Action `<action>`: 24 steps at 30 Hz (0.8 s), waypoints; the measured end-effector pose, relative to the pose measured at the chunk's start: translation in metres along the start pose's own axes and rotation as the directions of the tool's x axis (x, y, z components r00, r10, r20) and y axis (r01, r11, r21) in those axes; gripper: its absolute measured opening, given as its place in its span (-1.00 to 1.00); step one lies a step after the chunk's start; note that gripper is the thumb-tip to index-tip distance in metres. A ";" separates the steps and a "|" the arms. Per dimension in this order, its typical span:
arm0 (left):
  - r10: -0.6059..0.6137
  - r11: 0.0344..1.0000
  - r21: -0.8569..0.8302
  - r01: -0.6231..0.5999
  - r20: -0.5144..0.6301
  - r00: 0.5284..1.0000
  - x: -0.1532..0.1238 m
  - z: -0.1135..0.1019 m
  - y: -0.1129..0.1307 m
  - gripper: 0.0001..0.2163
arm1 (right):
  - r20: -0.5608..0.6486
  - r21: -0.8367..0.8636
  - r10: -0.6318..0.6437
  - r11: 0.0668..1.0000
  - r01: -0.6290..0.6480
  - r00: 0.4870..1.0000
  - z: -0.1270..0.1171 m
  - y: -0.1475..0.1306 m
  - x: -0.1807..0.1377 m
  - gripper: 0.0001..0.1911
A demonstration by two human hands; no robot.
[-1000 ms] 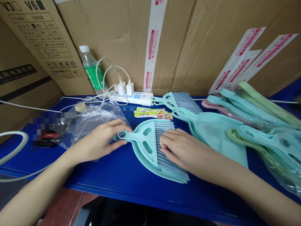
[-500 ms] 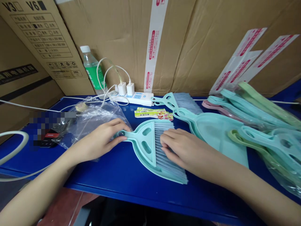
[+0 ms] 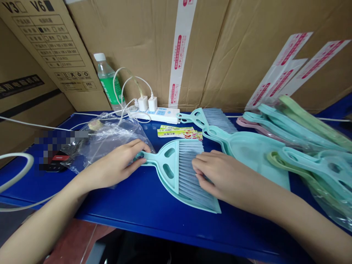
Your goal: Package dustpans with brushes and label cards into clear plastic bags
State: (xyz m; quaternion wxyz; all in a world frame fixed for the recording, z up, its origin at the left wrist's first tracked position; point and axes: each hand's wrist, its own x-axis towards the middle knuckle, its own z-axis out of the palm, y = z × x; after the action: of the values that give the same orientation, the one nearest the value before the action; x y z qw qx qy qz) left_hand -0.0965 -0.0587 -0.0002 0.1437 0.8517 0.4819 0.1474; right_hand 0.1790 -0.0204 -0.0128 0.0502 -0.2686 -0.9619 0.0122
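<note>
Where the bench meets its backdrop, a large taped cardboard box (image 3: 233, 55) stands along the rear, with a printed carton (image 3: 66, 55) angled at its left. Below them lies a blue tabletop (image 3: 123, 207) bearing all items under inspection. At the right edge, clear-bagged dustpan sets (image 3: 327, 165) in turquoise, green and pink are piled together. Just left of that pile rests an unbagged turquoise dustpan (image 3: 250, 146), with a spare hand brush (image 3: 217, 119) behind it. At front centre, on the tabletop and between the two hands, a lower dustpan (image 3: 184, 200) lies beneath a turquoise hand brush (image 3: 173, 163), grey-blue bristles pointing right. On the left, a crumpled clear plastic bag (image 3: 101, 146) lies flat. The right hand (image 3: 217, 174) has its fingers curled at the bristles; the contact side is hidden, so whether it grips them or merely rests there cannot be told. The left hand (image 3: 118, 161) is pinched, thumb and fingers, on the handle end of the stacked pair. Smaller items follow at the rear: a green-labelled bottle (image 3: 110, 88), upright; a white power strip (image 3: 166, 115); yellow-green printed cards (image 3: 176, 132); two white charger plugs (image 3: 143, 103) seated in the strip
</note>
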 end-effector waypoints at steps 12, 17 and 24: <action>-0.110 0.992 -0.056 0.110 0.016 0.994 0.000 -0.003 0.002 -0.79 | 0.122 -0.087 0.121 0.990 -0.111 0.985 -0.006 0.000 0.001 -0.77; -0.178 0.974 -0.141 0.179 0.019 0.984 0.004 -0.001 -0.005 -0.75 | 0.132 -0.092 0.135 0.988 -0.124 0.982 -0.007 -0.001 0.001 -0.75; -0.203 0.897 -0.367 0.245 0.148 0.968 0.007 0.002 -0.013 -0.76 | 0.085 -0.086 0.123 0.990 -0.115 0.989 -0.007 0.004 -0.002 -0.73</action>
State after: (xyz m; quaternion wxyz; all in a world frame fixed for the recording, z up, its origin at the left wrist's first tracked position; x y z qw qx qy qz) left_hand -0.1030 -0.0464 -0.0064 0.3486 0.7526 0.5303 0.1757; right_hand 0.1835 -0.0175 -0.0067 -0.0049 -0.3265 -0.9451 -0.0118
